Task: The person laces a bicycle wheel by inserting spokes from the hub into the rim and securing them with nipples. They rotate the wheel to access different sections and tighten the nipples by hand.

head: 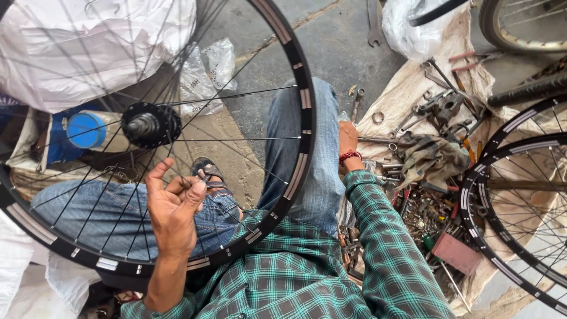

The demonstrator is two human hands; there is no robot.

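A black bicycle wheel rim with thin spokes rests across my lap, its black hub at the upper left. My left hand is raised inside the wheel, fingers pinched around a spoke near the lower rim. My right hand reaches down beside my right knee toward the scattered tools on a cloth; its fingers are mostly hidden behind my jeans and I cannot tell whether it holds anything. A red thread circles that wrist.
A cloth on the right carries wrenches, small parts and a rag. Two more black wheels lie at the right, another tyre at top right. White sacks and a blue-capped can sit at the left.
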